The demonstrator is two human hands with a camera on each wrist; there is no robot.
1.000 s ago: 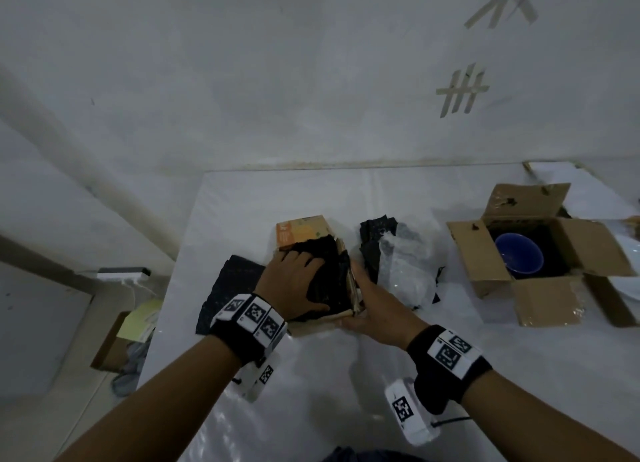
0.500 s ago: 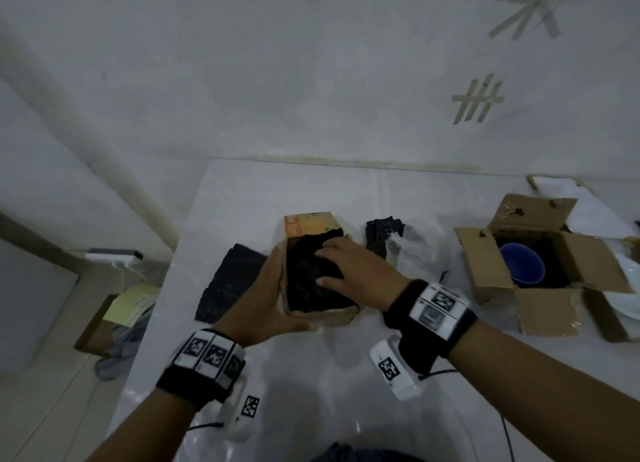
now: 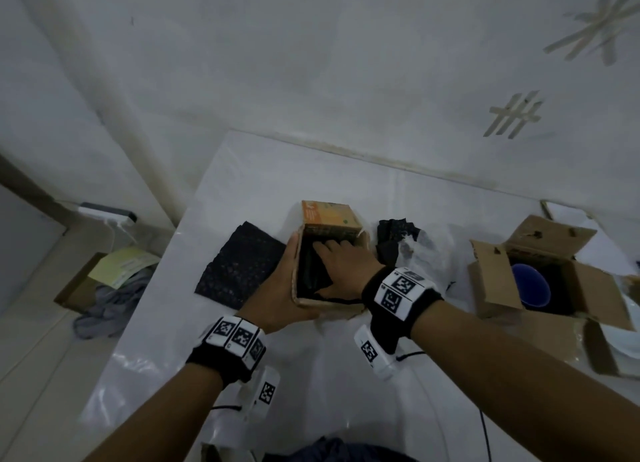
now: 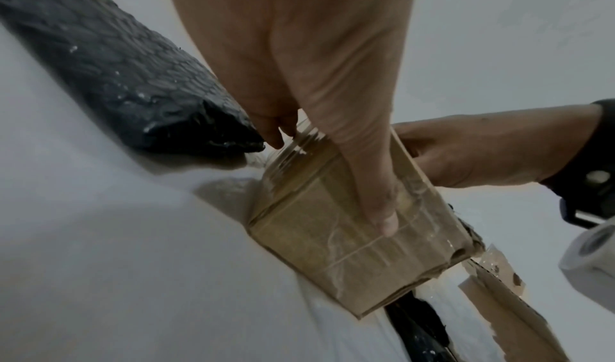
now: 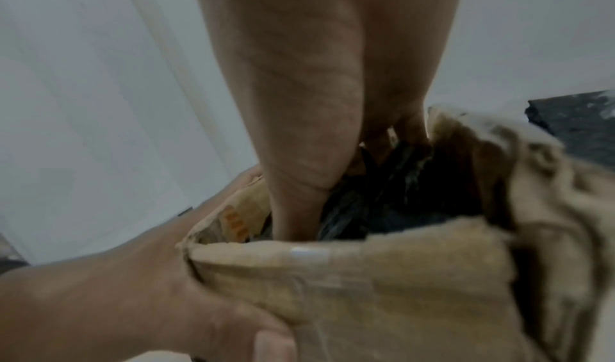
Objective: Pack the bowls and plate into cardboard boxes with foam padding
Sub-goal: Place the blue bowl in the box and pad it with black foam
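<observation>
A small cardboard box (image 3: 330, 304) with an orange flap (image 3: 327, 215) stands mid-table. Black foam padding (image 3: 310, 278) fills its inside. My left hand (image 3: 277, 288) grips the box's left wall, thumb on the near face (image 4: 382, 217). My right hand (image 3: 343, 264) reaches into the box, its straight fingers pressing the foam (image 5: 399, 204) down. At the right, a blue bowl (image 3: 530, 285) sits on black padding inside a larger open cardboard box (image 3: 498, 281). A white plate (image 3: 623, 337) shows at the far right edge, mostly hidden.
A flat black foam sheet (image 3: 239, 267) lies left of the small box. More black foam with a clear plastic bag (image 3: 412, 253) lies to its right. The table's left edge drops to a floor with a carton and cloth (image 3: 100, 288).
One second ago my left hand pressed the foam and my right hand held the box's right side. The hands have swapped, and the right hand now pushes deeper into the box.
</observation>
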